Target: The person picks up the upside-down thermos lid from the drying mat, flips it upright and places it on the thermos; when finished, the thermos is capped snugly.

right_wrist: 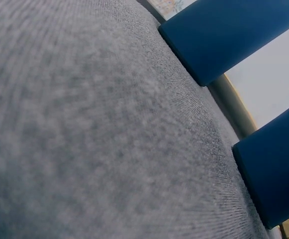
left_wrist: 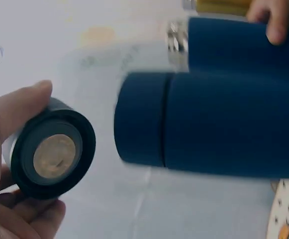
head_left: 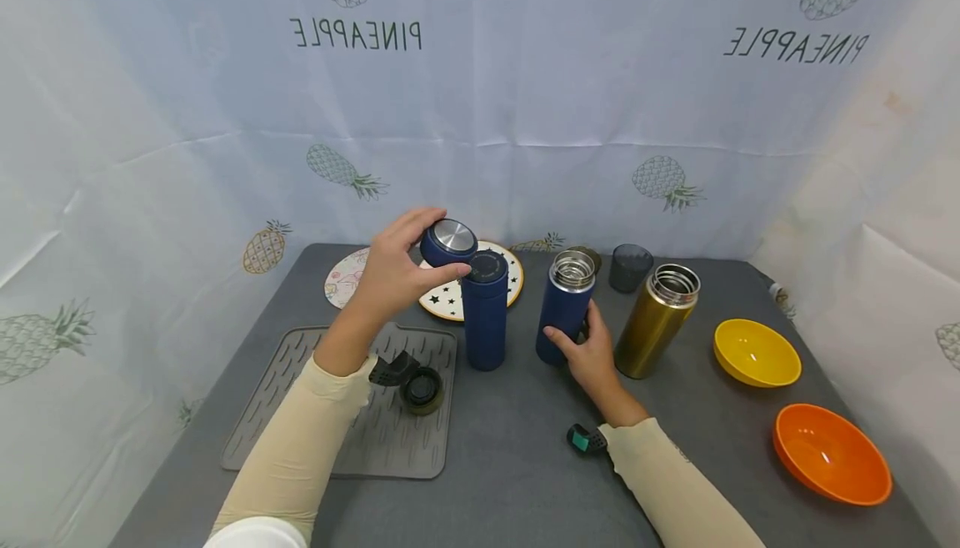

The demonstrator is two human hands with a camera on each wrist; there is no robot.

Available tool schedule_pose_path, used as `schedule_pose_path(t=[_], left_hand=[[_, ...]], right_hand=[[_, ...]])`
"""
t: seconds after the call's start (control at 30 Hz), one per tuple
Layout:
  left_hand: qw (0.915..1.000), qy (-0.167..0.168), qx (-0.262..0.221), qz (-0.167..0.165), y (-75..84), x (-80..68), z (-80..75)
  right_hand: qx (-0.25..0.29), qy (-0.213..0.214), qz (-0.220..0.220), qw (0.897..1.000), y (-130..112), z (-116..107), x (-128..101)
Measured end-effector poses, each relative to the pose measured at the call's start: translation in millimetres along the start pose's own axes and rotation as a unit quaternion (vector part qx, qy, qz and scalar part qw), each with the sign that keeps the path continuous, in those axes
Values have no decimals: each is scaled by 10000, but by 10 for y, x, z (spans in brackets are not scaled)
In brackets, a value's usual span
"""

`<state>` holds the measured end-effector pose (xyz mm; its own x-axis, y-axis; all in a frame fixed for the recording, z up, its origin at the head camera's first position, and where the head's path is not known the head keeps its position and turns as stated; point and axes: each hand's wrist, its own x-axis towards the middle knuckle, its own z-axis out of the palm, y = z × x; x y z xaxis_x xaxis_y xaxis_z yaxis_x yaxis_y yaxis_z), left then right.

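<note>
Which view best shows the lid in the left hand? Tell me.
The left wrist view: the lid is close, underside facing the camera. The head view shows its silver top, smaller; the right wrist view, nothing of it.

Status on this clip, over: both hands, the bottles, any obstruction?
Left hand holding blue lid raised. Right hand gripping open blue bottle, mouth uncovered. Capped blue bottle standing between the two, possibly in the lid's way.
</note>
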<state>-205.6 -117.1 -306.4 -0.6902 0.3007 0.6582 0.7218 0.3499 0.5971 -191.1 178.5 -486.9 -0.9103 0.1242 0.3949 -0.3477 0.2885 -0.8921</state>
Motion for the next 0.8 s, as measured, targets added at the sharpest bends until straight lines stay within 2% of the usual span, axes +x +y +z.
schedule_pose_path(t=[0.07,0.17,0.27,0.43,0.6,0.8], left_hand=[[9996,-4,-210,-187,51,16,39],[9993,64,-211,-309,105,34,97],[9996,168,-52,-237,139,46,160],[9997,173,-180,24,211,64,294],[9990,2,-351,264,327,90,446],[9971,-259,-644,325,465,89,690]], right_hand=[[-6,-14,-1,10000,-8,0,-3],[-12,-3,-21,10000,-11,-2,-3],[-5,30,-53,10000,9,-2,-4],[-4,46,-60,10000,37,-7,-10],[23,76,-80,9999,47,-10,-6],[41,-17,-3,10000,44,-11,3]])
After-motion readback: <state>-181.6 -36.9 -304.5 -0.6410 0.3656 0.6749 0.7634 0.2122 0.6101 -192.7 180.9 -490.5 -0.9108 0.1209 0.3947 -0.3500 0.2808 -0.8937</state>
